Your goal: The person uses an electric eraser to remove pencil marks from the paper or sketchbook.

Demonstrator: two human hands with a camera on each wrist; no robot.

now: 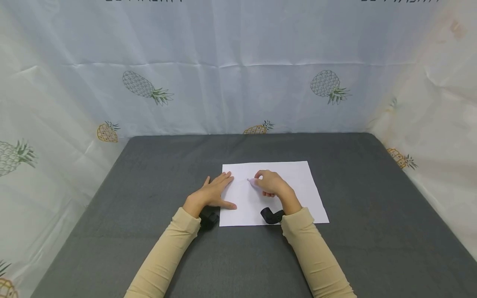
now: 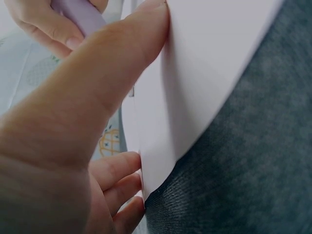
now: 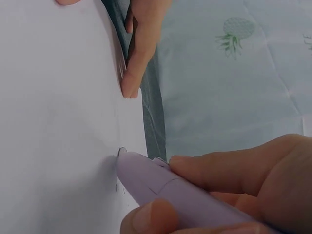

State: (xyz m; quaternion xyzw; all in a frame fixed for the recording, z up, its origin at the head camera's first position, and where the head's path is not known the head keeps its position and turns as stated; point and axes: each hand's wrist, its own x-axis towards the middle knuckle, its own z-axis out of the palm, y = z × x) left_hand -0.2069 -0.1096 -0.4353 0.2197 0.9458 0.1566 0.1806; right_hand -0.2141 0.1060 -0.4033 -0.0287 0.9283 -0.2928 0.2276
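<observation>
A white sheet of paper (image 1: 294, 178) lies on the dark grey table. My left hand (image 1: 215, 192) rests across its left edge, fingers spread and thumb stretched out on the paper. In the left wrist view the paper's edge (image 2: 156, 165) curves up slightly by the fingers. My right hand (image 1: 273, 183) grips a lavender pen-shaped tool (image 3: 165, 185), which has a rounded nose and a small slider on its side. Its short tip (image 3: 122, 150) is right at the paper. A few fine dark marks (image 3: 116, 188) show on the sheet close to the nose.
Black wrist cameras (image 1: 272, 215) sit under both wrists, the right one over the paper's lower edge. The grey table (image 1: 167, 165) stretches out on both sides of the sheet. A pale cloth with pineapple prints (image 1: 223, 91) hangs behind and beside the table.
</observation>
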